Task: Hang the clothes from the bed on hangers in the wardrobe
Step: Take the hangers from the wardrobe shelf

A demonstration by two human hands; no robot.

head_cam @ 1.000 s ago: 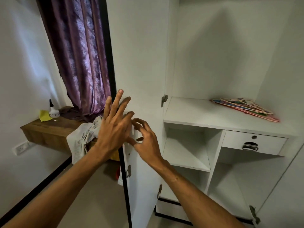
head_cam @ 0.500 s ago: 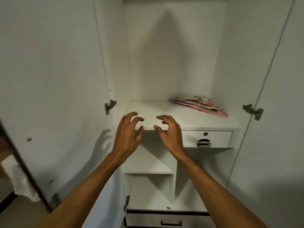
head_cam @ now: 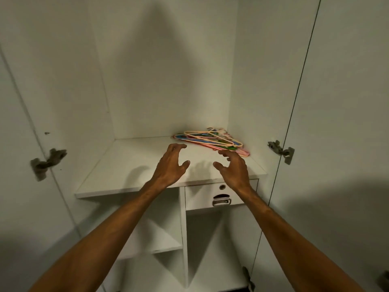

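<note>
A heap of thin plastic hangers (head_cam: 212, 140), pink, cream, blue and green, lies at the back right of the white wardrobe shelf (head_cam: 130, 165). Both my arms reach into the wardrobe above that shelf. My left hand (head_cam: 171, 164) hovers with loosely curled fingers just left of the heap and holds nothing. My right hand (head_cam: 232, 167) hovers just in front of the heap, fingertips close to the nearest hanger, also empty. No clothes and no bed are in view.
The wardrobe doors stand open at left (head_cam: 25, 102) and right (head_cam: 347, 102), each with a metal hinge. Under the shelf sit a small drawer (head_cam: 202, 197) with a metal handle, a lower shelf (head_cam: 160, 245) and a tall open compartment.
My view swung from the left door and curtain to face the wardrobe interior. Both hands left the door and moved forward over the shelf toward the hangers.
</note>
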